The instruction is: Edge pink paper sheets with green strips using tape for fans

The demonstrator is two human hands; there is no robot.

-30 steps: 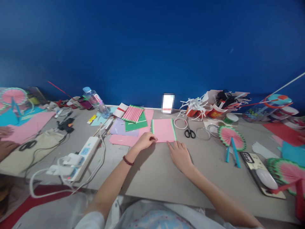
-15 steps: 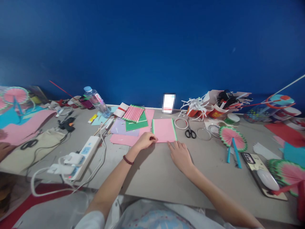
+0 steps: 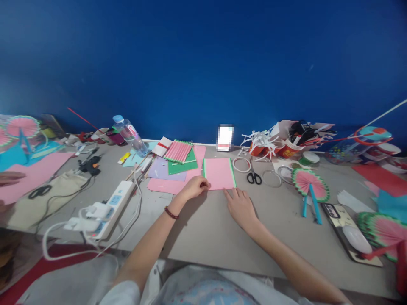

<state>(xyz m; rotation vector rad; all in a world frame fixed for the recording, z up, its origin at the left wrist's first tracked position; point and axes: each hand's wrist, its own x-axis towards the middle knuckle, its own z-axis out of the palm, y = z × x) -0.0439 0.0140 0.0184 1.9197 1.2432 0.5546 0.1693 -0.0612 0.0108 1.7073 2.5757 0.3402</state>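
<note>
A pink sheet of paper (image 3: 218, 173) with green strips along its left and right sides lies flat on the table in front of me. My left hand (image 3: 195, 187) is closed in a pinch at the sheet's near left corner. Along the near edge, towards the right corner, my right hand (image 3: 240, 205) rests with its fingers stretched out and its fingertips touching the paper. Behind my left hand, a pleated pink paper piece (image 3: 179, 151) with green edges sits on a green sheet (image 3: 190, 166).
Black scissors (image 3: 254, 178) and tape rolls (image 3: 241, 164) lie right of the sheet. A finished paper fan (image 3: 310, 185) and a phone (image 3: 337, 216) under a white mouse are farther right. A power strip (image 3: 116, 203) with cables stands left. Another person's hand (image 3: 11, 178) is at the far left.
My two hands and the pink sheet look the same as before. At the far left, the other person's hand has moved up over their pink paper.
</note>
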